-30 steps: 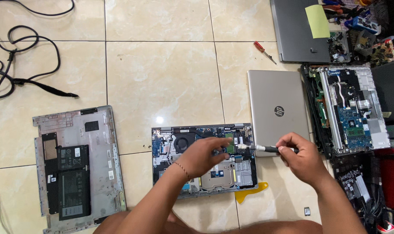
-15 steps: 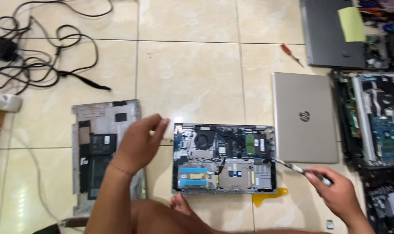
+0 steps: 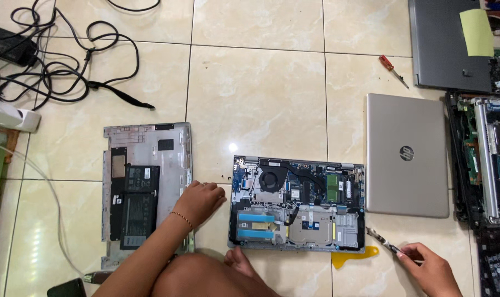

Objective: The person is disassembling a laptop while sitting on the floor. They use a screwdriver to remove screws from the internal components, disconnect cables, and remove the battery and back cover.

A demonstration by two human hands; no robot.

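An opened laptop (image 3: pixel 297 204) lies on the tiled floor in front of me, its fan, board and grey metal plates exposed. My left hand (image 3: pixel 199 201) rests with curled fingers on the right edge of the laptop bottom cover (image 3: pixel 145 181), just left of the opened laptop. What it holds, if anything, is hidden. My right hand (image 3: pixel 430 269) grips a slim screwdriver (image 3: pixel 383 242) at the lower right, its tip pointing toward the laptop's bottom right corner. A yellow pry tool (image 3: pixel 353 256) sticks out from under that corner.
A closed silver laptop (image 3: pixel 406 155) lies right of the open one, with another dismantled laptop (image 3: pixel 484 159) beyond it and a grey laptop (image 3: pixel 448 44) at top right. A red-handled screwdriver (image 3: pixel 392 69) lies on the tiles. Black cables (image 3: pixel 68 60) tangle at top left.
My left hand has left the opened laptop's board and moved down onto the bottom cover at the left. My right hand has drawn back with the screwdriver to the lower right.
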